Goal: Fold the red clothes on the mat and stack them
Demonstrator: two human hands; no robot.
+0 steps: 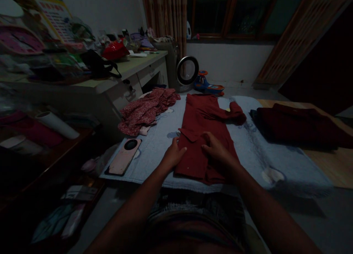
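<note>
A red shirt (204, 116) lies on a pale blue patterned blanket, one sleeve (235, 114) folded out to the right. My left hand (175, 153) is at the shirt's left edge, thumb on top of the cloth and fingers along the side. Over the middle of the shirt, my right hand (217, 149) has its fingers curled at the right end of a pointed flap of cloth (190, 135). Both hands appear to hold the fabric, though their fingertips are partly hidden.
The blue blanket (160, 158) covers a low surface. On it are a phone (124, 156) and a crumpled red patterned garment (149, 110). Folded dark red clothes (298, 125) lie at right. A cluttered desk (138, 64) stands left; beyond are a round fan (187, 71) and a toy vehicle (208, 85).
</note>
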